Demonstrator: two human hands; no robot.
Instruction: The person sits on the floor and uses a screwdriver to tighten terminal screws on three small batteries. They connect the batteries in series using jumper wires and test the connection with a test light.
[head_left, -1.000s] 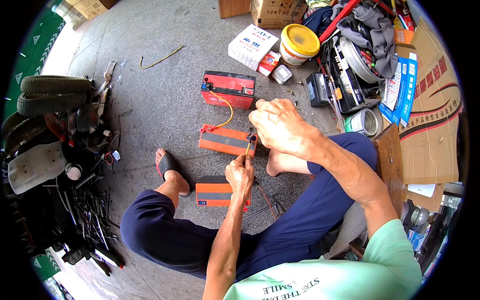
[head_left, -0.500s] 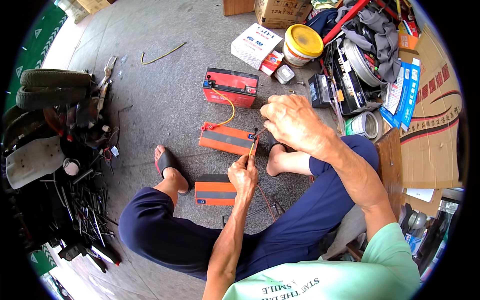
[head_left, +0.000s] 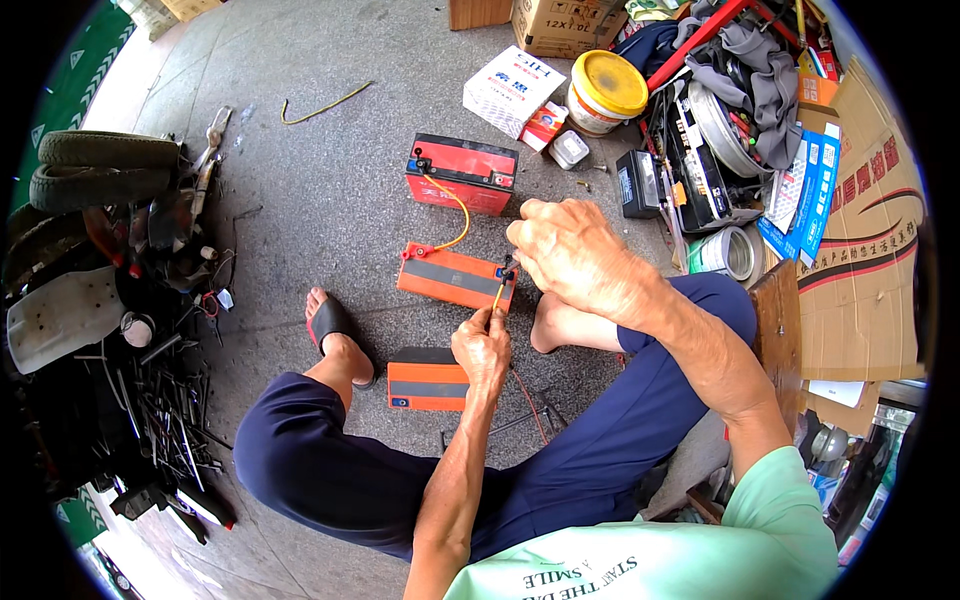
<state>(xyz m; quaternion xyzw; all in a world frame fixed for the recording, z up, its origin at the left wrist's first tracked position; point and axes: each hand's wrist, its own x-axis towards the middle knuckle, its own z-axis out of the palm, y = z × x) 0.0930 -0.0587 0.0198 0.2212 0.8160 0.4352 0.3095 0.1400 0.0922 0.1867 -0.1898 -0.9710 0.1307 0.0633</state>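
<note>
Three orange-and-black batteries lie in a row on the concrete floor: a far battery (head_left: 462, 174), a middle battery (head_left: 455, 277) and a near battery (head_left: 427, 379). A yellow wire (head_left: 452, 203) joins the far and middle ones. My left hand (head_left: 482, 345) pinches a short orange wire (head_left: 497, 296) that rises to the right-end terminal of the middle battery. My right hand (head_left: 567, 250) is closed over that terminal, and what it grips is hidden.
A yellow-lidded white bucket (head_left: 606, 91), a white carton (head_left: 511, 88), a small black battery (head_left: 637, 183), tape rolls and cardboard crowd the far right. Tyres (head_left: 100, 165) and a heap of metal scrap sit left. My sandalled foot (head_left: 335, 330) rests beside the near battery.
My right hand has slid slightly right and down onto the middle battery's terminal. My left hand stays pinching the orange wire just below it.
</note>
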